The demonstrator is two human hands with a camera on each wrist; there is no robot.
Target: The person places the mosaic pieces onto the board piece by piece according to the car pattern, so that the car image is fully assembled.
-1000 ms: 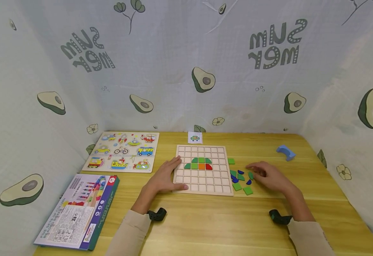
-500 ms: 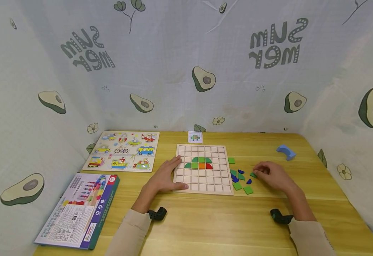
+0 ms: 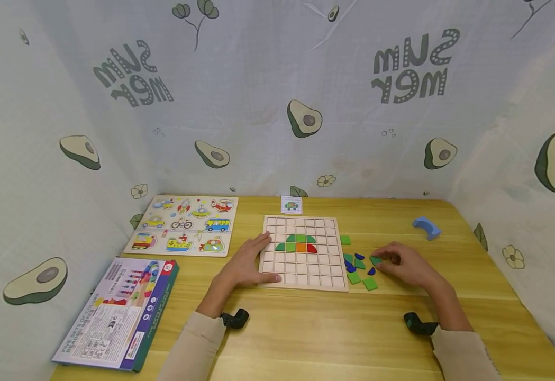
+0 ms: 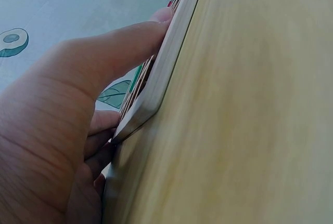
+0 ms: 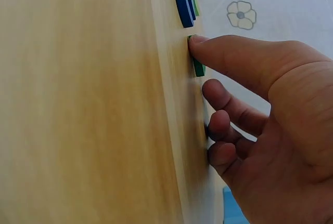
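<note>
The pale wooden grid board [image 3: 306, 269] lies mid-table with green, orange and red pieces set in its cells. My left hand [image 3: 244, 263] spans the board's near left corner, its straight thumb resting on the front rim and its other fingers along the left side. Right of the board, my right hand [image 3: 403, 263] holds a dark green piece [image 5: 199, 68] by thumb and index finger, low over the table; the index fingertip is hidden in the right wrist view. Loose blue pieces [image 3: 371, 271] and green squares [image 3: 370, 284] lie between that hand and the board.
A small picture card [image 3: 291, 205] lies behind the board. To the left are a vehicle puzzle board [image 3: 182, 226] and a boxed bead set [image 3: 115, 315]. A blue arch block [image 3: 427, 227] sits at the back right. Patterned cloth [image 3: 258, 106] surrounds the table.
My right thumb and index finger have closed in on the dark green piece; it tilted and shifted slightly. My left hand has stayed on the board's corner.
</note>
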